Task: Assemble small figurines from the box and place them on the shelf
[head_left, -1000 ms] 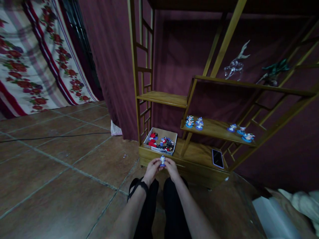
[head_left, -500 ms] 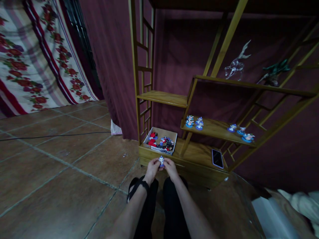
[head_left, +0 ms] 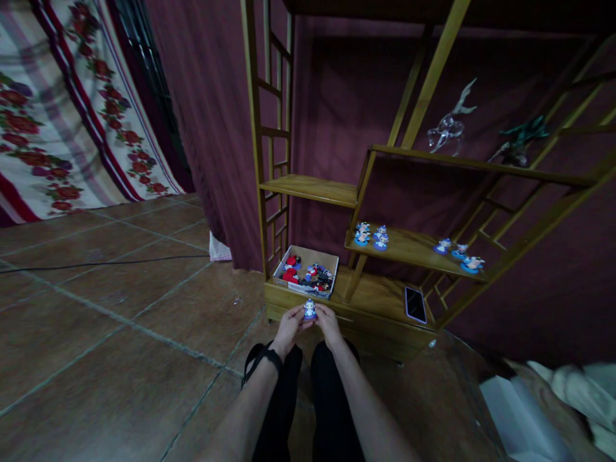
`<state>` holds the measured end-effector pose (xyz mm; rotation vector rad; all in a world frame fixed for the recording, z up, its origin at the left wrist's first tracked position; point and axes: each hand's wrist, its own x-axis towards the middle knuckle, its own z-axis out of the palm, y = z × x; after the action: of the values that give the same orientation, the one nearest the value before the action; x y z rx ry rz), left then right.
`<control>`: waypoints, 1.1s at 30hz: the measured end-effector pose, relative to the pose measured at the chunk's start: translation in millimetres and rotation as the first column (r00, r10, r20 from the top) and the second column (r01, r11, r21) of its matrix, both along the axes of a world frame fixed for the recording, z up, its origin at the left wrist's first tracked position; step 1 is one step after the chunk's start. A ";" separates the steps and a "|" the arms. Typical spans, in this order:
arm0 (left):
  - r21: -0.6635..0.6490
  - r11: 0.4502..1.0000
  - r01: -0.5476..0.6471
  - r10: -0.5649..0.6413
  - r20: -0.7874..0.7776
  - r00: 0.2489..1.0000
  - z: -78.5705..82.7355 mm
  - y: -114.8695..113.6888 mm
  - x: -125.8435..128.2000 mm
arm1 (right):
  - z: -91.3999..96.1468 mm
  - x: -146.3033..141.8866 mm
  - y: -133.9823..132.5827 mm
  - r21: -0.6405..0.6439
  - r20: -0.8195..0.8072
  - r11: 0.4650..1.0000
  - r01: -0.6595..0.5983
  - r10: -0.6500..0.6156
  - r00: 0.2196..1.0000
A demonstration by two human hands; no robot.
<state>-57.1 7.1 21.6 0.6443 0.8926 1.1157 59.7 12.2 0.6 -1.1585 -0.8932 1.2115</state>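
Between my two hands is a small white and purple figurine (head_left: 309, 309), held upright in front of the low drawer. My left hand (head_left: 290, 326) grips its left side, and my right hand (head_left: 328, 323) pinches it from the right. Just beyond them, an open cardboard box (head_left: 335, 262) on the base of the shelf unit holds several red, blue and black figurines (head_left: 316, 276). Similar purple and blue figurines (head_left: 380, 241) stand in groups on the middle shelf (head_left: 409, 250), with more purple and blue ones (head_left: 443, 246) towards its right end.
A phone (head_left: 415, 305) lies on the base of the wooden shelf unit (head_left: 308, 189). Higher up stand a clear glass deer (head_left: 447, 131) and a dark green ornament (head_left: 520, 141). A white box (head_left: 522, 417) sits at lower right. A cable (head_left: 106, 263) crosses the tiled floor.
The figurine stays in both hands and now shows a little more clearly, its base slightly turned. The whole view has shifted slightly, so the shelf appears further left.
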 end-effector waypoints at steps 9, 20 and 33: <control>0.003 0.998 -0.061 0.061 0.022 0.998 0.5 -0.8 -1.2 | 6.7 3.4 -3.7 -0.037 -0.115 0.995 -0.096 0.091 0.989; 0.008 0.998 -0.057 0.057 0.044 0.997 1.0 -2.4 -1.7 | 8.1 1.6 -4.6 -0.041 -0.130 0.998 -0.053 0.048 0.990; 0.066 0.987 -0.149 0.145 0.055 0.988 -7.5 1.9 0.5 | 7.8 -10.9 -1.0 0.071 -0.016 0.995 -0.071 0.073 0.997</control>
<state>-56.6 9.0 14.0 0.6128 0.8716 1.2949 48.8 11.2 8.4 -1.0648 -0.9634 1.2372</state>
